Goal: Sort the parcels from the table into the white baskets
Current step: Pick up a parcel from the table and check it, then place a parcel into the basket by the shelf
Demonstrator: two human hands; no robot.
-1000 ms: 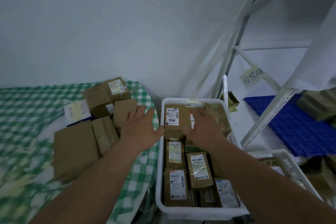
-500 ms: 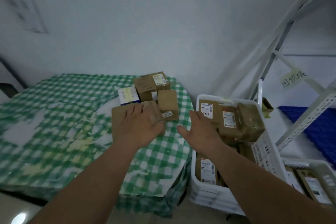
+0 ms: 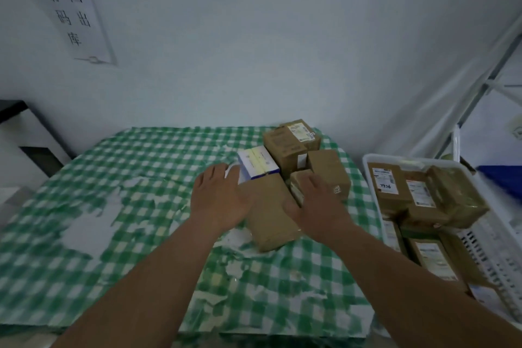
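Straight fingers of the left hand [image 3: 219,200] lie flat against the long brown parcel [image 3: 269,215] on the checked tablecloth [image 3: 84,220]. The right hand [image 3: 316,206] presses its other side, fingers relaxed over a small parcel [image 3: 299,181]. The white basket [image 3: 367,161] stands just beside the table.

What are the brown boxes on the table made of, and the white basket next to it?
The brown boxes look like plain cardboard: dull brown, sharp folded edges, paper labels stuck on. The white basket looks like hard plastic: smooth, slightly shiny, with rows of moulded slots in its wall. I'm judging only by look.
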